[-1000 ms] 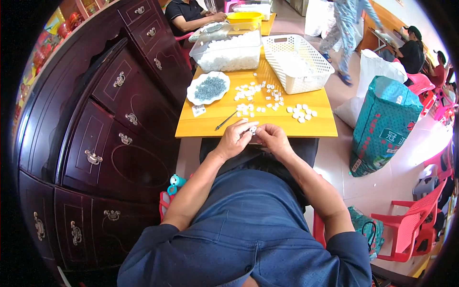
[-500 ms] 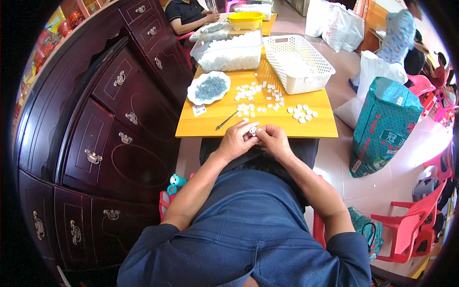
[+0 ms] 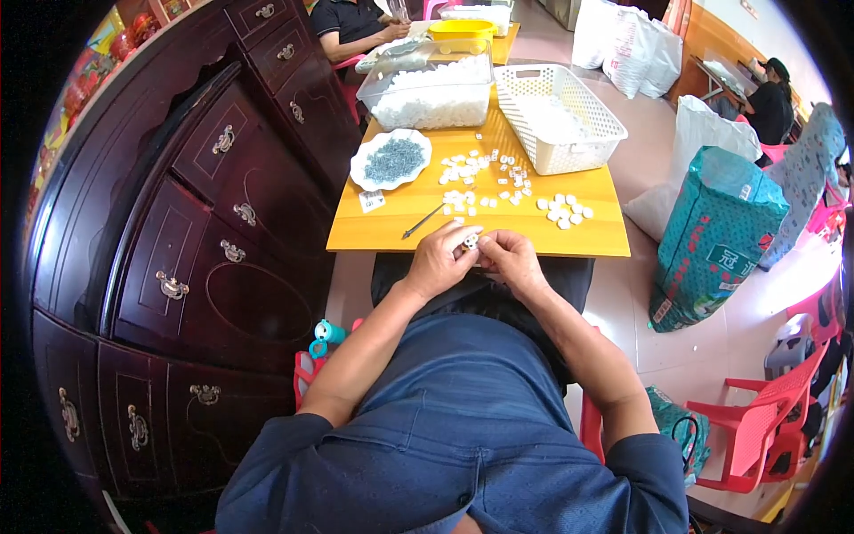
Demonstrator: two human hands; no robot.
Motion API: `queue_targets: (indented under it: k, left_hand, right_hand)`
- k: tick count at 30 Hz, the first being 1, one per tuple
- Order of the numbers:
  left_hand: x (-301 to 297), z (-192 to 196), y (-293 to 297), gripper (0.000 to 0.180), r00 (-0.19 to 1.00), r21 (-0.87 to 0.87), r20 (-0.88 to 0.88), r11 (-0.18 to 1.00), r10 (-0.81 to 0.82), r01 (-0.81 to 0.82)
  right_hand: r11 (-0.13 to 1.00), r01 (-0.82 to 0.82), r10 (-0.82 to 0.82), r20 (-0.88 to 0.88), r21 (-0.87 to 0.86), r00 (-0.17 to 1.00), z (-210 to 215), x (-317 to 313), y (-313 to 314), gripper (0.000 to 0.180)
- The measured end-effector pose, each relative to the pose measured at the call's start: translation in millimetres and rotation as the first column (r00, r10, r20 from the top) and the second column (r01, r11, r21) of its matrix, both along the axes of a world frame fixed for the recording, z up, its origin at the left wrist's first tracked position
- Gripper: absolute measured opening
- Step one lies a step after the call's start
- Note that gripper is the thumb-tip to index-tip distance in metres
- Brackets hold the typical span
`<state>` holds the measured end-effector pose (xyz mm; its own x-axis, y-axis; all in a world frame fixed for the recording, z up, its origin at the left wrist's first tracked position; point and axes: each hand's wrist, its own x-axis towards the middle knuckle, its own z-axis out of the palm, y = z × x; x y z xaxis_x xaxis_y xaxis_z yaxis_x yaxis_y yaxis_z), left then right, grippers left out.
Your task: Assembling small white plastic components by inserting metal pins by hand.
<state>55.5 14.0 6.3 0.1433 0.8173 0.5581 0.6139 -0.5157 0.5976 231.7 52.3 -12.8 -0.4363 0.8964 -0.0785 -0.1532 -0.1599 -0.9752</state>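
At the table's near edge, my left hand (image 3: 438,260) pinches a small white plastic piece (image 3: 471,241) with dark holes between thumb and fingers. My right hand (image 3: 513,260) meets it from the right, its thumb and forefinger closed at the same piece; anything smaller between those fingertips is hidden. Just beyond lie scattered small white parts (image 3: 462,199) and a cluster of rounded white pieces (image 3: 564,212). A thin dark screwdriver-like tool (image 3: 422,222) rests left of them. Farther left stands a white scalloped dish (image 3: 358,173) full of small grey screw-like bits.
On the yellow table (image 3: 587,240) stand a clear bin (image 3: 478,84) heaped with white parts and a white perforated basket (image 3: 598,147). Dark wooden drawers (image 3: 240,240) line my left. A teal bag (image 3: 716,240) and red chair (image 3: 756,409) are to my right. A person (image 3: 356,31) sits beyond.
My hands stay nearly in place, still holding the white piece. A person in patterned light-blue clothing at the far right has moved nearer, behind the teal bag.
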Motion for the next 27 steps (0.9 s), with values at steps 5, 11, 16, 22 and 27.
queue_targets:
  k: [5,11,16,22,27]
  left_hand:
    - [1.5,2.4,-0.8,0.024,1.000,-0.020,0.004,0.999,0.029,-0.029]
    - [-0.2,-1.9,0.6,0.025,0.999,-0.013,-0.001,0.999,0.032,-0.032]
    - [-0.7,-2.5,0.6,0.029,1.000,0.015,-0.025,1.000,0.013,-0.013]
    - [0.2,-2.1,-0.9,0.029,0.999,0.005,-0.030,0.999,0.034,-0.034]
    - [0.8,-2.1,0.2,0.029,0.998,0.025,-0.052,0.999,0.043,-0.041]
  right_hand:
    - [0.999,-0.038,0.038,-0.004,-0.006,0.999,-2.7,2.1,3.7,0.018]
    - [0.999,-0.040,0.041,0.039,-0.005,0.998,4.5,4.3,1.6,0.024]
    - [1.000,-0.017,0.017,0.026,-0.002,1.000,6.2,2.4,-1.9,0.023]
    - [0.999,0.006,-0.005,-0.029,0.035,1.000,-1.7,-1.1,-0.9,0.022]
    - [0.998,0.012,-0.010,-0.027,0.068,1.000,-2.4,-1.3,-1.0,0.022]
